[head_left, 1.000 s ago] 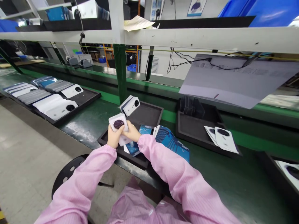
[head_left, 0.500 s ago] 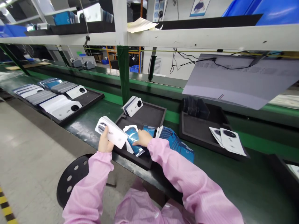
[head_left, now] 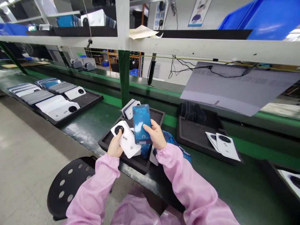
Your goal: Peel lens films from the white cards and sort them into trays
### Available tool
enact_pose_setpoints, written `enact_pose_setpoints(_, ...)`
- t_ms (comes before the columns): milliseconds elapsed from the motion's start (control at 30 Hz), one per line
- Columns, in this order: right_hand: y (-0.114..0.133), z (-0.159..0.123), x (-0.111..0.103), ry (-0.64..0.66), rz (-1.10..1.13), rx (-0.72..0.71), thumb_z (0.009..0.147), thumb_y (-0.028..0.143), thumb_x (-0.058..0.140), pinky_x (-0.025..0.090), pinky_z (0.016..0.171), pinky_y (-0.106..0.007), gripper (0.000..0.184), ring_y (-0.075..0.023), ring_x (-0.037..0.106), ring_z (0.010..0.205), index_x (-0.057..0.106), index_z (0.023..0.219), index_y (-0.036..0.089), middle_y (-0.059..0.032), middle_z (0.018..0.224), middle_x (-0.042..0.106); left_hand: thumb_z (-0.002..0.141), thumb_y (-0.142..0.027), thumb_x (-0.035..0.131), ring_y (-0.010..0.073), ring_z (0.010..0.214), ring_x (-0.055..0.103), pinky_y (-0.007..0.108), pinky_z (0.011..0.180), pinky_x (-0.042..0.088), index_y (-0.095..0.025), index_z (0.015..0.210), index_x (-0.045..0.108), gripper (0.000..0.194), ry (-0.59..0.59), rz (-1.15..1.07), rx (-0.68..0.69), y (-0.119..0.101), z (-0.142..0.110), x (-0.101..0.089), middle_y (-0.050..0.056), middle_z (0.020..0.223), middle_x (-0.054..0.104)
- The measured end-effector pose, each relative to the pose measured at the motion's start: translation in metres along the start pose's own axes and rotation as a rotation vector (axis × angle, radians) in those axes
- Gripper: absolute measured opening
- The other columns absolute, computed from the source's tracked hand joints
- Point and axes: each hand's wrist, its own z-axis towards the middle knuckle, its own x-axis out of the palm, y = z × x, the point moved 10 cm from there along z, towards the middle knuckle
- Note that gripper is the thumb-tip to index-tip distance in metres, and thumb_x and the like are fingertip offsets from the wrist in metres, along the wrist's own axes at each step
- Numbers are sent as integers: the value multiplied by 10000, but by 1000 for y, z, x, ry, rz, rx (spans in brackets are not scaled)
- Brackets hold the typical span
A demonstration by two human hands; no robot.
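Observation:
My left hand (head_left: 116,146) grips a small stack of white phone back panels (head_left: 129,141), each with a round black camera area; the thumb lies over the top one near its camera. Held upright in my right hand (head_left: 156,135) is a blue phone-sized panel (head_left: 141,120) with a glossy face, pinched with the thumb in front. Both hands are above a black tray (head_left: 140,164). Several white panels (head_left: 130,107) lean in its far left corner, and a blue panel (head_left: 144,151) lies inside, partly hidden. A fanned row of blue panels (head_left: 172,137) sits beside the tray, half covered by my right forearm.
To the left, a long black tray (head_left: 92,99) carries rows of panels. Another black tray (head_left: 191,129) on the right holds two white panels (head_left: 227,146) and dark dividers. A green post (head_left: 124,78) and a hanging grey board (head_left: 234,90) rise behind. A black stool (head_left: 67,178) stands below.
My right hand has lifted a blue panel from the tray and raised it upright. My left hand has moved right with its white stack, which now tilts more steeply.

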Motion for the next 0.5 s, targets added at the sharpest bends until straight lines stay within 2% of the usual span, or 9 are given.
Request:
enact_pose_setpoints(67,27,-1,-3,36,-163,-252,836,252,510,478,840,-366,146,-178,624,900,584,958,225,-30,980,665,862,-245,523,256,892,670,398,862,508,-70,1020,616,253,28,-2,-53,8,-6,9,130,879,719)
enact_pose_setpoints(133,52,-12,9,156,-443,-548,829,145,483,411,929,-404,187,-195,600,997,634,911,219,-41,993,681,866,-239,510,265,892,668,394,847,512,-50,1017,620,265,67,-9,-98,14,-13,19,138,874,718)
enact_pose_setpoints(200,59,-25,22,246,-726,-729,828,85,443,396,916,-417,257,-206,593,1009,656,900,210,-53,983,692,862,-250,516,264,881,669,378,828,516,-40,1022,621,284,92,-23,-113,18,-19,26,142,877,716)
enact_pose_setpoints(233,60,-29,24,246,-842,-774,833,76,430,402,890,-417,274,-212,594,997,660,905,206,-58,976,695,852,-249,531,260,864,672,371,818,519,-41,1023,621,284,91,-32,-107,20,-19,27,140,871,717)
enact_pose_setpoints(300,59,-34,23,191,-999,-773,851,81,412,417,828,-404,287,-219,603,947,666,908,201,-65,956,699,825,-231,570,244,811,681,355,803,520,-55,1014,623,264,63,-54,-73,22,-18,24,118,831,721)
enact_pose_setpoints(367,60,-35,16,107,-1012,-684,870,114,417,437,786,-373,264,-209,615,881,655,949,195,-67,946,700,810,-202,584,222,772,684,342,809,515,-81,996,626,226,15,-82,-27,23,-14,19,85,783,722)
enact_pose_setpoints(433,58,-33,5,43,-871,-513,877,172,453,470,738,-317,223,-181,625,813,609,1035,185,-58,937,696,832,-224,555,218,782,683,349,833,505,-96,979,629,208,-17,-109,9,24,-11,16,77,776,722)
enact_pose_setpoints(500,49,-30,0,46,-708,-326,865,230,498,493,681,-271,208,-159,632,747,575,1052,182,-33,883,693,876,-312,482,244,841,676,388,864,490,-94,967,635,282,-15,-132,27,23,-11,20,102,811,723)
